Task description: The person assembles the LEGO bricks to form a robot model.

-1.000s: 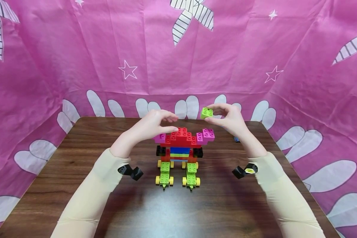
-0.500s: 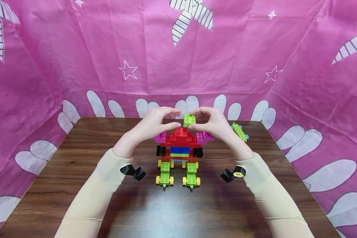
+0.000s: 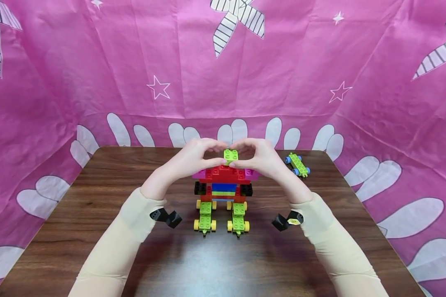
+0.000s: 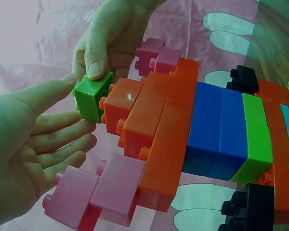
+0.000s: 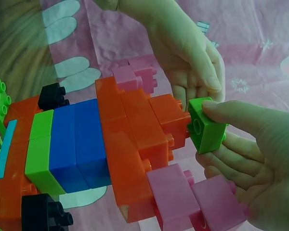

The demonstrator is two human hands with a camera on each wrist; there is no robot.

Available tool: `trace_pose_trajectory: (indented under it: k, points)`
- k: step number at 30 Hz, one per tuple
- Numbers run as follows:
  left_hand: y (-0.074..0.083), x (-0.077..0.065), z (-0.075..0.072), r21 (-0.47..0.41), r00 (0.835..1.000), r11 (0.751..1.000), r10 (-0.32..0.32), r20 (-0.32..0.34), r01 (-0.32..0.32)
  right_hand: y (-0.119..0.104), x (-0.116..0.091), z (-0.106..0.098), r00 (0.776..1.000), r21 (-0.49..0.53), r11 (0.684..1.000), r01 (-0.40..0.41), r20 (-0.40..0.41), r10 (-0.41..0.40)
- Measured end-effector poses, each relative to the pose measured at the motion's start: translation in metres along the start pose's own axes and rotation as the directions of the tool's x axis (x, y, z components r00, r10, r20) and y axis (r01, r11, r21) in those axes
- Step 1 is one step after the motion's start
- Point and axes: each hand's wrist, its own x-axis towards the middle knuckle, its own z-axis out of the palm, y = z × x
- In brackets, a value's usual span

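My right hand (image 3: 262, 159) pinches a light-green four-stud brick (image 3: 231, 156) between thumb and fingers. In the right wrist view, the brick sits slightly tilted at the studs of the topmost red brick (image 5: 168, 118); whether it is seated I cannot tell. My left hand (image 3: 193, 156) hovers at the brick's other side, its thumb tip close to it and its fingers loosely extended. Below stands a built figure (image 3: 224, 177) with stepped red bricks, pink bricks (image 4: 118, 187) at both sides, a blue and green middle and black side bricks (image 3: 247, 189).
The figure's two green feet (image 3: 205, 222) have yellow wheels and stand on the brown wooden table (image 3: 115, 181). At the back right lies a green wheeled base (image 3: 297, 165) with blue wheels. A pink patterned cloth (image 3: 282, 103) hangs behind and around the table.
My right hand has carried the green brick leftward and down onto the figure's top. My left hand has stayed beside the top, shifting only slightly. The blue-wheeled base has come into full view.
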Motion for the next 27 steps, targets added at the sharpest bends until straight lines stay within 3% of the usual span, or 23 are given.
trace_pose_trajectory:
  k: [13,27]
  points:
    - [-0.0013,-0.0027,0.0019,0.023,1.000,1.000,-0.001,0.011,0.000,-0.0014,0.0015,0.0039,0.999,-0.036,0.999,0.031,0.009,-0.031]
    - [-0.0014,-0.0054,0.0011,0.035,1.000,0.999,0.001,0.003,-0.001,0.0016,0.0000,-0.0025,0.994,-0.024,0.999,0.025,0.109,-0.022]
